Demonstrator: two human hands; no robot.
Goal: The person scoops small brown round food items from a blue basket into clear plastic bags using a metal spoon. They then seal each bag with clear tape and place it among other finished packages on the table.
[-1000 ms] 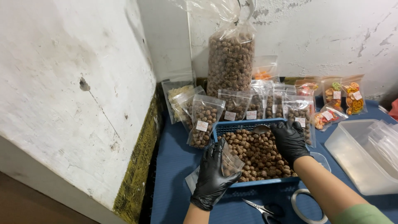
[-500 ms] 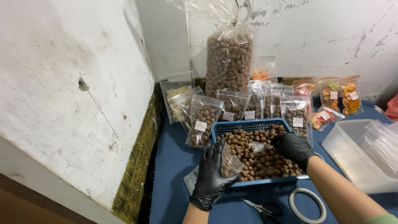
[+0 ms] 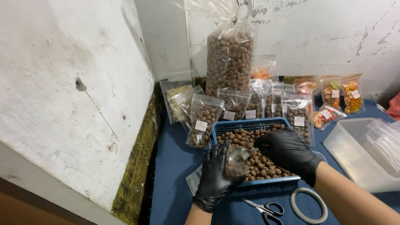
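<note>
A blue plastic basket (image 3: 250, 125) full of brown round snack balls sits on the blue table. My left hand (image 3: 214, 177), in a black glove, holds a small clear plastic pouch (image 3: 236, 163) open at the basket's near edge. My right hand (image 3: 287, 152), also in a black glove, is over the basket and holds a small clear scoop at the pouch's mouth. A few brown balls show inside the pouch.
Several filled clear pouches (image 3: 203, 121) with labels stand behind the basket, under a tall bag of brown balls (image 3: 229, 62). Pouches of coloured snacks (image 3: 346, 93) lie at the right. A clear plastic box (image 3: 366, 152), scissors (image 3: 262, 207) and a tape ring (image 3: 308, 205) sit nearby. A white wall (image 3: 71, 96) is on the left.
My right hand has moved from the basket's far right side toward the left, bringing the scoop to the pouch held by my left hand.
</note>
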